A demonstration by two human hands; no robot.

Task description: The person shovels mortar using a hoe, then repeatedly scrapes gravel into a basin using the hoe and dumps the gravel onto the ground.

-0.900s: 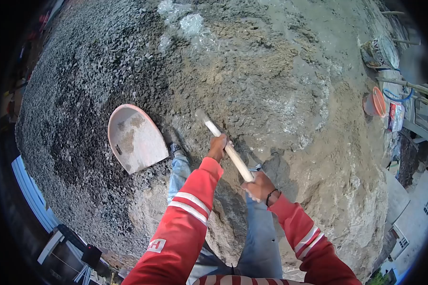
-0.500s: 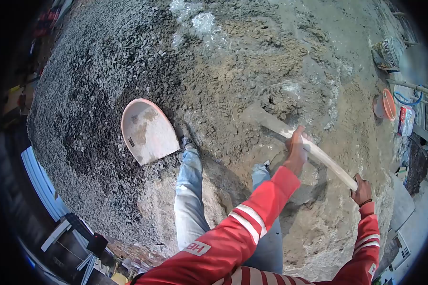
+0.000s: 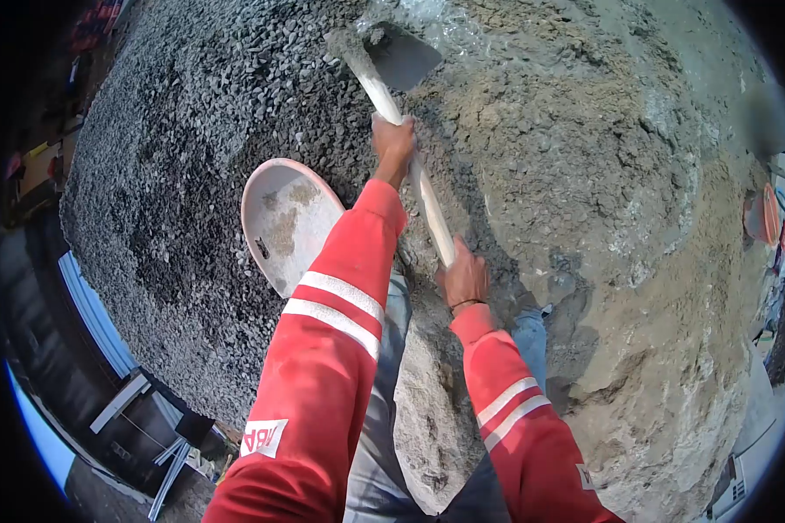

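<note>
My left hand (image 3: 394, 144) is wrapped round the upper part of a pale wooden handle (image 3: 430, 205). Lower down, at the handle's near end, my right hand (image 3: 465, 277) is closed round it too. At the far end of the handle is a wide grey metal blade (image 3: 406, 59), held over the border between the grey gravel (image 3: 192, 148) and the wet sandy mix (image 3: 549, 148). A pinkish, shovel-shaped tray (image 3: 290, 222) with dried residue lies on the gravel, partly covered by my left sleeve.
An orange bucket (image 3: 763, 215) stands at the right edge beside bags and other items. Blue-white corrugated sheeting (image 3: 96, 305) and metal pieces lie at the lower left. My legs stand between the gravel and a pale, rough mound (image 3: 432, 427).
Both hands have swung the tool from the right across to the upper left, and its blade is now over the gravel's edge. The view has shifted, and my left sleeve now overlaps the tray.
</note>
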